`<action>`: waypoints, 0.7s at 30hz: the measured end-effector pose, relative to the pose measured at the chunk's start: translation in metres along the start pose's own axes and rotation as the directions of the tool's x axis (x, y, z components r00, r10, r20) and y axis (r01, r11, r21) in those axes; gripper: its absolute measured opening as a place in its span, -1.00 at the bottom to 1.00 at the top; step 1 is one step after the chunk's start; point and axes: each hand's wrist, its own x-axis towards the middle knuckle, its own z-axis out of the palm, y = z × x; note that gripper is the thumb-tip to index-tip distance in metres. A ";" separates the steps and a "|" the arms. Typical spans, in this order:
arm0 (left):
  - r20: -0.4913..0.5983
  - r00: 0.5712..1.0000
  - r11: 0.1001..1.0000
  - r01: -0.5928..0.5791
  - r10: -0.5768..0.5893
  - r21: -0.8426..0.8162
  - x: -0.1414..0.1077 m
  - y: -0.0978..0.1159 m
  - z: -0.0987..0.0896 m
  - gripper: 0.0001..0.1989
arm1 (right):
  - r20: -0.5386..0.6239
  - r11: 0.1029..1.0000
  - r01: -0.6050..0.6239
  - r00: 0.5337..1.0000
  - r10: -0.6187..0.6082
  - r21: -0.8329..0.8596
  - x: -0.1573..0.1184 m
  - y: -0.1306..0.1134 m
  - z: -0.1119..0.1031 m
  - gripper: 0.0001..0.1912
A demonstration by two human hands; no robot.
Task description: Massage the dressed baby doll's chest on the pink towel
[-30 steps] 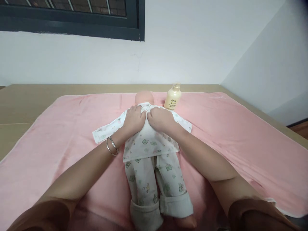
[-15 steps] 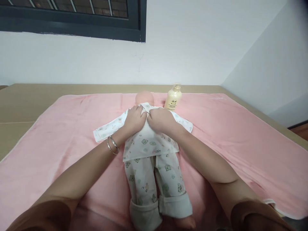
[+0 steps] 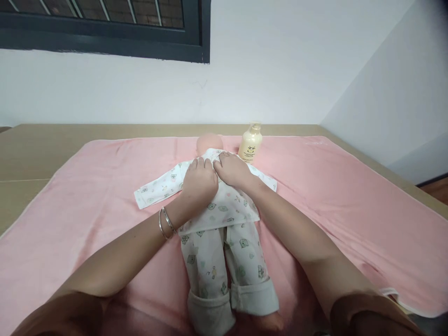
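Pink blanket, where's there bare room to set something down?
The pink blanket is bare left of the shirt and left forearm, out to its left edge, and right of the bottle, shirt and right forearm, out to its right edge. The middle is crowded: left hand and right hand on the shirt, the doll's head and bottle close beyond.

Doll lies on blanket over table, beneath left hand and right hand. Bottle stands on blanket, right of doll's head.
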 end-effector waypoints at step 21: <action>0.087 0.995 0.985 0.060 -0.046 -0.165 0.013 -0.008 -0.006 -0.64 | -0.060 0.999 0.035 0.998 -0.033 0.040 0.006 0.004 0.003 -0.59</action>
